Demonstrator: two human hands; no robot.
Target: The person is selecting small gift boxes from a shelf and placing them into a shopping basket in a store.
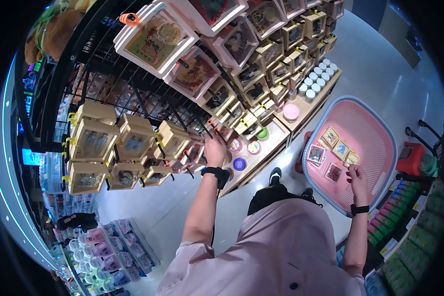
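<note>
My left hand (215,151) reaches up among the black display hooks of the rack. Its fingers are drawn together at a hook end, and what they grip is hidden. Small wooden-framed boxes (172,140) hang just left of it. Over the pink basket (382,165), my right hand (357,178) pinches the lower edge of a small gold-framed box (351,159). Beside that box in the basket lie another gold-framed box (340,149), a white-framed box (316,154) and a dark red square piece (333,172).
Larger pink-framed boxes (158,39) hang overhead. A low wooden shelf (276,143) holds a purple-lidded tub (240,164), a pink round tin (291,112) and several white-lidded jars (311,93). Packaged goods (399,207) line the right. Stacked packs (108,246) stand lower left.
</note>
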